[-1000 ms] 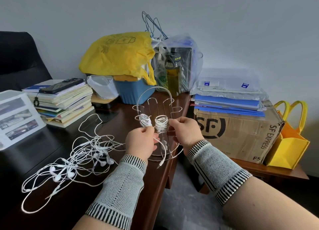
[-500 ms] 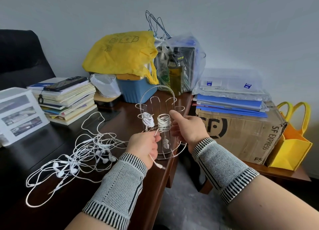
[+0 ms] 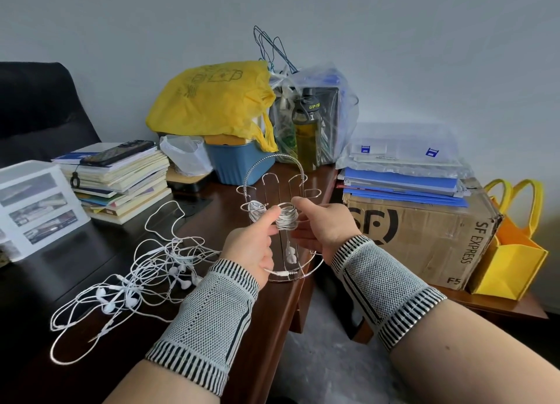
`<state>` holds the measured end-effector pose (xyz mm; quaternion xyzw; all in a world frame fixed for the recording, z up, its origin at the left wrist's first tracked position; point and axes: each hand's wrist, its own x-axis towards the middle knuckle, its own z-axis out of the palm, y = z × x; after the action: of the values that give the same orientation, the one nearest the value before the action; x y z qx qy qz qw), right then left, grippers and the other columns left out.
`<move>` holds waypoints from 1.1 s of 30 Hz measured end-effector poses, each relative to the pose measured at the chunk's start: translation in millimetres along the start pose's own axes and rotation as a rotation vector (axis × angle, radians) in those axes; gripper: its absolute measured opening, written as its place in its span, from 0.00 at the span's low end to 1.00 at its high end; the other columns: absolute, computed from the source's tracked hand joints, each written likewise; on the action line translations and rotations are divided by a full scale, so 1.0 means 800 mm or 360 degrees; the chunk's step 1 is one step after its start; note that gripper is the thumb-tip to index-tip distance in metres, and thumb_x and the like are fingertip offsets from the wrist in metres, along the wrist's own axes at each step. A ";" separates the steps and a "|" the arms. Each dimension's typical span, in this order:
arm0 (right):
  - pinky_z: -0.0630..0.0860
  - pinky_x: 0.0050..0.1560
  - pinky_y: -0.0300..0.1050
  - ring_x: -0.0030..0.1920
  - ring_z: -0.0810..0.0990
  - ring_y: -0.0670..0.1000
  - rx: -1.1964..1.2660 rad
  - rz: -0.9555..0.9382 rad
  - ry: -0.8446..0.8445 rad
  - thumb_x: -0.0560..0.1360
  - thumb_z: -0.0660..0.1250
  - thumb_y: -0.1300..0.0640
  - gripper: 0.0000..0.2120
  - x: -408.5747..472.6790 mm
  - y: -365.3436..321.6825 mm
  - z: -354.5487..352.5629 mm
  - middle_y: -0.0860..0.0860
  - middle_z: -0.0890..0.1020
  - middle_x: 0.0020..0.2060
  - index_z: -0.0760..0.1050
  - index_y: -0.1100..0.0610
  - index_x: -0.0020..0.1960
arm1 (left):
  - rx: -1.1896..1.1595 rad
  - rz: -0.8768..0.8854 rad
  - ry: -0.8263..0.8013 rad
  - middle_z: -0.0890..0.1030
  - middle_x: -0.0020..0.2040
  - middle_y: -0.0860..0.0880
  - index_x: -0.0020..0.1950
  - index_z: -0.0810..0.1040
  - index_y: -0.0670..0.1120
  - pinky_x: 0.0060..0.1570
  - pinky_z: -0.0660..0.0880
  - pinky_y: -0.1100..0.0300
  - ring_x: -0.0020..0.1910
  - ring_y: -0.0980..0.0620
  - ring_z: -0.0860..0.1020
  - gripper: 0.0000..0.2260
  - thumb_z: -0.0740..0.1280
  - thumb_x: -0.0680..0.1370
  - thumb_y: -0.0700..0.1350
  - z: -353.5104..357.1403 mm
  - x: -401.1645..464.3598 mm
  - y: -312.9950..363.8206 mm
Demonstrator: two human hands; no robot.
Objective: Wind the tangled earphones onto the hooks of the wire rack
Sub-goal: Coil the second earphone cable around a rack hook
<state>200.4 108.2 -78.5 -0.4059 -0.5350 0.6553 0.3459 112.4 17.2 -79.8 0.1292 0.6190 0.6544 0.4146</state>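
With my left hand [image 3: 253, 246] pinching the limp, springy earphone cord [image 3: 286, 219] coiled on the wire rack [image 3: 274, 173] at the tabletop [image 3: 91, 252] edge, my right hand [image 3: 325, 226] clasps the light rack, so I'd pinch near the plug [image 3: 286, 272].

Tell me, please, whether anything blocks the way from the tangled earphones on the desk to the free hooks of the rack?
Nothing visible does. The tangled earphones lie on bare desk left of the rack; only the left hand and right hand, busy at one wound coil, are there.
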 end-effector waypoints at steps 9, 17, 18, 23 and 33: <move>0.82 0.41 0.51 0.38 0.85 0.58 0.0048 -0.0111 0.0057 0.70 0.74 0.58 0.08 0.013 -0.005 0.005 0.58 0.84 0.35 0.77 0.61 0.39 | -0.0050 0.0001 0.0044 0.78 0.44 0.50 0.50 0.80 0.41 0.16 0.55 0.68 0.24 0.59 0.56 0.14 0.74 0.73 0.50 0.004 0.007 0.009; 0.80 0.36 0.47 0.34 0.82 0.55 0.0198 0.0011 -0.0025 0.72 0.73 0.55 0.16 0.004 -0.003 0.004 0.59 0.83 0.37 0.78 0.67 0.52 | -0.0278 -0.0053 0.0047 0.61 0.22 0.56 0.51 0.80 0.43 0.17 0.52 0.68 0.18 0.59 0.55 0.07 0.70 0.77 0.45 0.003 -0.002 -0.013; 0.80 0.35 0.46 0.34 0.82 0.55 0.0226 0.0025 -0.0039 0.72 0.73 0.55 0.16 0.002 -0.002 0.004 0.60 0.82 0.38 0.77 0.67 0.52 | -0.0310 -0.0072 0.0060 0.65 0.23 0.55 0.52 0.80 0.43 0.17 0.53 0.69 0.18 0.59 0.57 0.07 0.70 0.77 0.44 0.003 -0.002 -0.014; 0.81 0.43 0.52 0.34 0.81 0.56 0.0340 -0.0036 -0.0055 0.75 0.68 0.59 0.08 -0.005 0.006 0.002 0.60 0.81 0.37 0.77 0.65 0.45 | -0.0548 -0.0078 0.0020 0.82 0.49 0.46 0.54 0.80 0.39 0.38 0.79 0.63 0.42 0.53 0.81 0.07 0.70 0.76 0.38 0.006 -0.009 -0.014; 0.77 0.54 0.40 0.48 0.80 0.48 -0.0505 -0.0636 -0.0229 0.70 0.73 0.62 0.06 -0.030 0.039 -0.004 0.53 0.79 0.49 0.81 0.51 0.39 | -0.0365 0.0033 -0.0172 0.85 0.52 0.44 0.57 0.81 0.42 0.59 0.76 0.44 0.53 0.45 0.83 0.11 0.69 0.76 0.40 0.001 -0.002 -0.021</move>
<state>213.3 82.1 -105.7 -0.2938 -0.7237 0.5091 0.3616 120.3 14.9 -94.4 0.1224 0.5153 0.7172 0.4528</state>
